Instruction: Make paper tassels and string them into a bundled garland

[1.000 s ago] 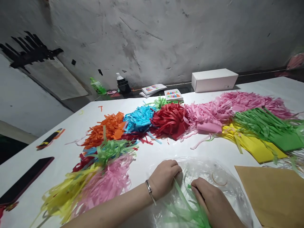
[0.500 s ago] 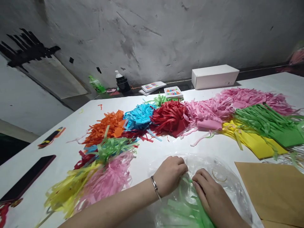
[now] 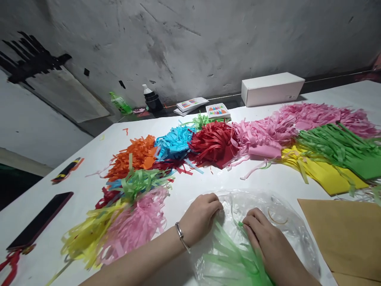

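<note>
Green tissue-paper fringe (image 3: 238, 260), a tassel sheet cut in strips, lies over a clear plastic bag (image 3: 285, 206) at the front of the table. My left hand (image 3: 201, 216), with a silver bangle at the wrist, has curled fingers at the upper left end of the strips; its fingertips are partly hidden. On the right side of the fringe my right hand (image 3: 264, 234) pinches the green paper, and a small green end pokes out by its fingertips. A thin tan rubber band (image 3: 278, 217) rests on the bag just beyond the right hand.
Tissue tassels in orange (image 3: 133, 157), blue (image 3: 175, 142), red (image 3: 214, 145), pink (image 3: 268, 135), green (image 3: 342, 147) and yellow (image 3: 324, 171) curve around the far side. Brown paper (image 3: 342, 234) lies right, a phone (image 3: 41, 218) left. A white box (image 3: 272, 90) and printed cards (image 3: 218, 111) stand behind.
My left hand has moved left and slightly down, away from the right hand. The gap between the hands has widened, and green strips spread across it. The view has shifted slightly.
</note>
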`<move>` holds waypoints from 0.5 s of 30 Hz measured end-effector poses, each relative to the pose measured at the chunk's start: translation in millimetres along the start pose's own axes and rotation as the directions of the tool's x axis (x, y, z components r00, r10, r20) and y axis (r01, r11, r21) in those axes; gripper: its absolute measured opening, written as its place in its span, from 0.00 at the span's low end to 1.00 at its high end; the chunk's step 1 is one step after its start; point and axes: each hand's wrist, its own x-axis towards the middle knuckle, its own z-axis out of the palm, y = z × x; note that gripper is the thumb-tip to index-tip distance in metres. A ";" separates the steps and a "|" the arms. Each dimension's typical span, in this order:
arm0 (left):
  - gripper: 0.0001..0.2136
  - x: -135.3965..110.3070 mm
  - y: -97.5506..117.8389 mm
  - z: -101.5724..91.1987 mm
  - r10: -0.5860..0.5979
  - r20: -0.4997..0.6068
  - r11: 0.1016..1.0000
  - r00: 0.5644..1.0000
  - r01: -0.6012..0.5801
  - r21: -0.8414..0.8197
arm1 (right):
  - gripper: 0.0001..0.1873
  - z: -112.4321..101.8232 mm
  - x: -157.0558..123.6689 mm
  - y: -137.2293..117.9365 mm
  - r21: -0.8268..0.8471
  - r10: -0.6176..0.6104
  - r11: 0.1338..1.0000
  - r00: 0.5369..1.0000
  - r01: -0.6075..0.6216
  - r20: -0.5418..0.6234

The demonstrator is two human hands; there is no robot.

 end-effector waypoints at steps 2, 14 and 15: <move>0.10 3.2 2.1 2.1 0.025 -0.015 1.000 1.000 -0.025 0.019 | 0.13 1.1 -0.1 1.3 -0.002 0.009 1.000 1.000 -0.009 0.016; 0.07 19.7 7.5 9.1 0.053 0.154 0.992 0.987 -0.071 0.109 | 0.14 -2.2 0.9 -0.8 -0.009 -0.021 1.000 0.999 0.020 -0.026; 0.08 19.0 7.0 9.2 0.053 0.143 0.994 0.988 -0.067 0.092 | 0.14 -2.4 1.0 -0.9 -0.013 -0.028 1.000 0.999 0.028 -0.024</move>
